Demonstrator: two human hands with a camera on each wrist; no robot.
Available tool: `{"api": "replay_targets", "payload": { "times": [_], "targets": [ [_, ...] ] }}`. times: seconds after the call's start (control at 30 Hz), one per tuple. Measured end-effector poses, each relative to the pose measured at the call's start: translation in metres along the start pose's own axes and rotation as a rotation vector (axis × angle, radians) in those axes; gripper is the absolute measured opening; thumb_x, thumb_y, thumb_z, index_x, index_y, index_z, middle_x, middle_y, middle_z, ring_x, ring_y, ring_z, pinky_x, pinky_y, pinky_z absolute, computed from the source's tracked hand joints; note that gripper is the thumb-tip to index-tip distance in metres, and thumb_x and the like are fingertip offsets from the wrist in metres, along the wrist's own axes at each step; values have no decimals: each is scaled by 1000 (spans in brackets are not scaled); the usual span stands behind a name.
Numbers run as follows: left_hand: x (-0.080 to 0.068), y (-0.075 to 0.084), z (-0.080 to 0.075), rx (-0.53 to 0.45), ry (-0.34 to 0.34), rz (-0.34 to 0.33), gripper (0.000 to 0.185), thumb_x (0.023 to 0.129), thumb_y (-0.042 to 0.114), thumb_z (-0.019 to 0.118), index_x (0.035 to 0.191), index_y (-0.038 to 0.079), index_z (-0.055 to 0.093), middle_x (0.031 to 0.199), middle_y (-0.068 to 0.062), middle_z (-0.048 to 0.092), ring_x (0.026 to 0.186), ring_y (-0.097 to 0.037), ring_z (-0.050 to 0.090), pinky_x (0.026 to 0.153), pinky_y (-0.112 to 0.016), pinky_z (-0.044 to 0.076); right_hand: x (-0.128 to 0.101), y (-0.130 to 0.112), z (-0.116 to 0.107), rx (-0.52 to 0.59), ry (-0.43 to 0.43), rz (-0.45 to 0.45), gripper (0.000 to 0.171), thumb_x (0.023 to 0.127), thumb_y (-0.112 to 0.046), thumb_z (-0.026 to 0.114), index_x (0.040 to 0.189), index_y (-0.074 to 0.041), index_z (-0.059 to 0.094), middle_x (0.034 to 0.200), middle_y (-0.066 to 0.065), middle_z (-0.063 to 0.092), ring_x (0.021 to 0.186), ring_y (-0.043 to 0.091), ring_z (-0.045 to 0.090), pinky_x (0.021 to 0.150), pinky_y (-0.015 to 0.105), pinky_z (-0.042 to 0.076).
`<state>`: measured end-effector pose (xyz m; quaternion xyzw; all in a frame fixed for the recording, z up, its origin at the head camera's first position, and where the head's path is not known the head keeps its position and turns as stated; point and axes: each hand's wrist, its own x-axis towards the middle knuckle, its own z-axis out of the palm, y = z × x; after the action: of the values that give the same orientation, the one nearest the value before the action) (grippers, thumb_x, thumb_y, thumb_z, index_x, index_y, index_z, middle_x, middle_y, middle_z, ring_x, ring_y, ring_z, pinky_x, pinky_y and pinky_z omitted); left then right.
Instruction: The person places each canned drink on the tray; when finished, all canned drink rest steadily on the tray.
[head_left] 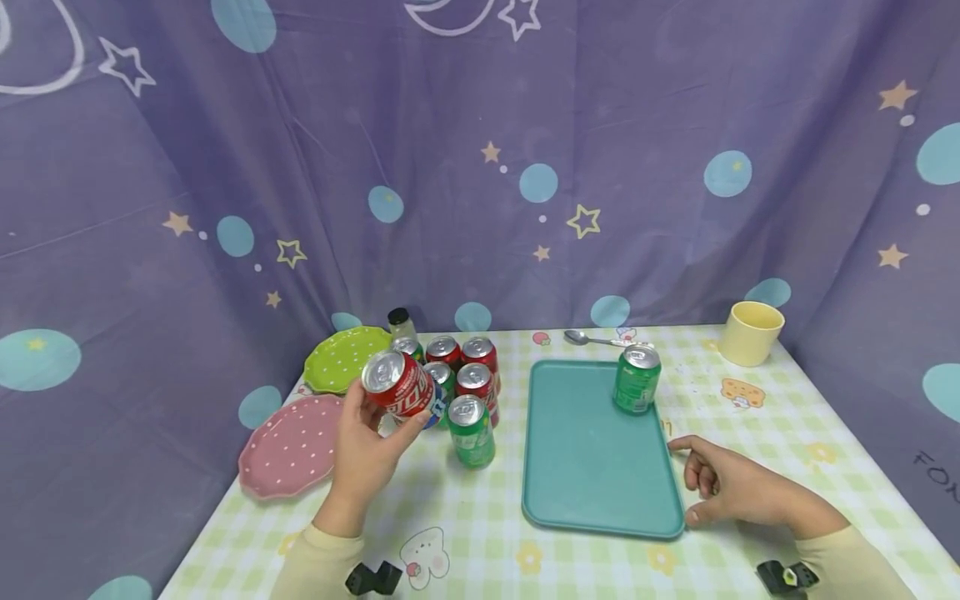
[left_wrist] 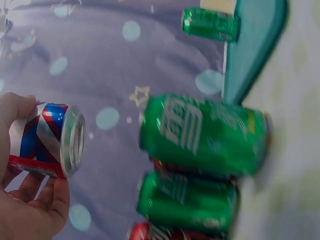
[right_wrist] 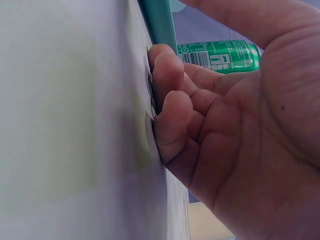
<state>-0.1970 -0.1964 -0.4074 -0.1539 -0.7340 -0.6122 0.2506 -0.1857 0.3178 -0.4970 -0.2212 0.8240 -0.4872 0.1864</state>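
Note:
My left hand [head_left: 369, 454] grips a red, white and blue soda can [head_left: 401, 385], tilted and raised above the table, thumb on one side and fingers on the other. Behind and below it stands a cluster of red cans [head_left: 477, 379] and green cans, the nearest a green can [head_left: 472, 432]. In the left wrist view, the held soda can [left_wrist: 42, 137] shows its silver end. My right hand [head_left: 738, 487] rests on the table by the teal tray [head_left: 600, 467], index fingertip at its right edge, other fingers loosely curled around nothing. Another green can [head_left: 637, 379] stands on the tray's far right corner.
A pink dotted plate [head_left: 288, 450] and a green dotted plate [head_left: 341, 362] lie at the left. Behind the cans stands a black-capped jar [head_left: 401, 323]. A spoon [head_left: 592, 338] lies beyond the tray, and a yellow cup [head_left: 750, 335] stands at the far right.

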Motion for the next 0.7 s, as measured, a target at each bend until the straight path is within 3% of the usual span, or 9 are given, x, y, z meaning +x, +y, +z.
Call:
{"api": "replay_targets", "payload": {
  "times": [0.2,0.47,0.7],
  "targets": [
    [6,13,23,-62,-57,15,76,81,-8,86,146,7,49,136,-8,62,123,-27,62,100,-31,56,-1,-1,-1,8,-7,-3,97,80,-12,91,152,9,30,99,15,55,78,19,56,63,29,50],
    [6,4,62,-72,-99,15,72,80,-1,90,141,11,53,136,-6,63,125,-25,63,106,-38,52,1,0,-1,-3,-3,12,97,80,-13,92,152,8,31,99,14,56,78,18,56,64,28,50],
    [4,4,103,-73,-155,-11,72,79,9,93,140,16,56,133,-1,64,121,-23,64,101,-40,54,1,1,-1,-6,1,16,97,80,-13,92,153,7,31,99,14,56,78,19,56,64,28,50]
  ]
}}
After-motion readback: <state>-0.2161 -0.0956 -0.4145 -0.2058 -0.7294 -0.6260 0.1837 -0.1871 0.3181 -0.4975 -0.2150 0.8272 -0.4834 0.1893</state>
